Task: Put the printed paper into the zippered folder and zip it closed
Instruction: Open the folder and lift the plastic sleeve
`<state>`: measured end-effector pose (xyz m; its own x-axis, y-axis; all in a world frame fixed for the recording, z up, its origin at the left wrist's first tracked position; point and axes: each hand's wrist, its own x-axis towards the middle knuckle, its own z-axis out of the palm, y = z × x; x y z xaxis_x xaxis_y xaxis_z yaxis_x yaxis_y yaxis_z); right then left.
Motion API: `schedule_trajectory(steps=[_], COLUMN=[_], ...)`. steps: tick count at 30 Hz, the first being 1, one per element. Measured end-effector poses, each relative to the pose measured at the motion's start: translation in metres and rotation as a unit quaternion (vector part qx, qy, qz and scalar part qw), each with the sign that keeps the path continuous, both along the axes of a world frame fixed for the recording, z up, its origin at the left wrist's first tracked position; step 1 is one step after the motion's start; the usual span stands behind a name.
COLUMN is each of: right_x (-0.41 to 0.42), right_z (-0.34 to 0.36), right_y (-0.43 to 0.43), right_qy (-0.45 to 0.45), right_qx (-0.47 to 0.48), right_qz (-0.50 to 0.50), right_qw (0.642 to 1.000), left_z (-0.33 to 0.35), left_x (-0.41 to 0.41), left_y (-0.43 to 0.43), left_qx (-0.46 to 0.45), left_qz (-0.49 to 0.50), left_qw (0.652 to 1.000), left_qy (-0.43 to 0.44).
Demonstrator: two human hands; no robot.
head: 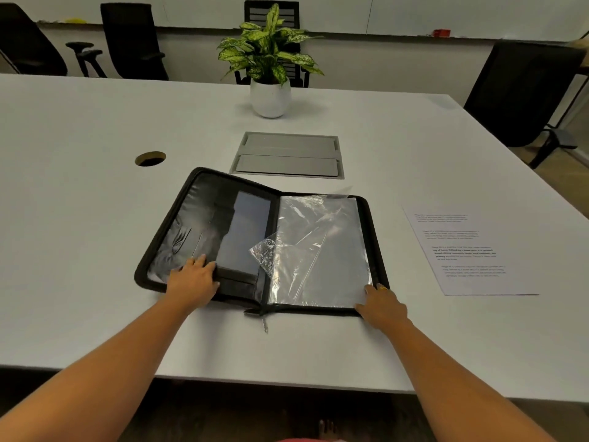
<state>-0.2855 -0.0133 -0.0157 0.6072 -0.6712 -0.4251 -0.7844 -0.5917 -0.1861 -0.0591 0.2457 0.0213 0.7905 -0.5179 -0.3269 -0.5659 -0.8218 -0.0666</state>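
A black zippered folder (204, 193) lies open and flat on the white table. Its left half has dark pockets; its right half holds clear plastic sleeves (322, 250), one crumpled at the corner. My left hand (194, 279) rests flat on the near edge of the left half, fingers straight. At the near right corner of the folder, my right hand (381, 306) touches the edge of the plastic sleeves, holding nothing. The printed paper (462, 250) lies flat on the table to the right of the folder, apart from both hands. The zipper pull (265, 323) hangs at the spine near me.
A potted plant (271, 62) stands at the table's far middle. A grey cable hatch (287, 154) is set into the table beyond the folder, and a round cable hole (150, 158) lies to the left. Black office chairs (522, 90) surround the table.
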Motion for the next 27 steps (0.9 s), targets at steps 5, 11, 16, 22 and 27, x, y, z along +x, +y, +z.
schedule_trajectory(steps=[5, 11, 16, 22, 27], right_x=[0.001, 0.003, 0.004, 0.016, 0.039], right_z=[0.002, 0.001, 0.003, 0.012, 0.019], right_y=[-0.005, -0.009, -0.017, -0.027, -0.024], right_qy=[0.002, 0.063, 0.101, 0.129, 0.101], right_qx=[-0.014, -0.017, -0.016, -0.046, -0.108], right_qz=[0.01, 0.022, 0.026, 0.022, 0.019], right_qw=[1.0, 0.998, 0.994, 0.99, 0.989], left_z=[-0.019, -0.024, -0.019, -0.01, -0.009], left_x=[0.005, 0.007, 0.014, 0.008, -0.005], left_y=[0.006, 0.006, 0.0, -0.028, -0.069], left_qx=[0.004, -0.023, -0.066, -0.13, -0.302], left_qz=[0.016, 0.027, 0.044, 0.098, 0.156], left_qw=[0.993, 0.989, 0.99, 0.982, 0.92], left_qy=[0.12, 0.143, 0.118, 0.101, 0.195])
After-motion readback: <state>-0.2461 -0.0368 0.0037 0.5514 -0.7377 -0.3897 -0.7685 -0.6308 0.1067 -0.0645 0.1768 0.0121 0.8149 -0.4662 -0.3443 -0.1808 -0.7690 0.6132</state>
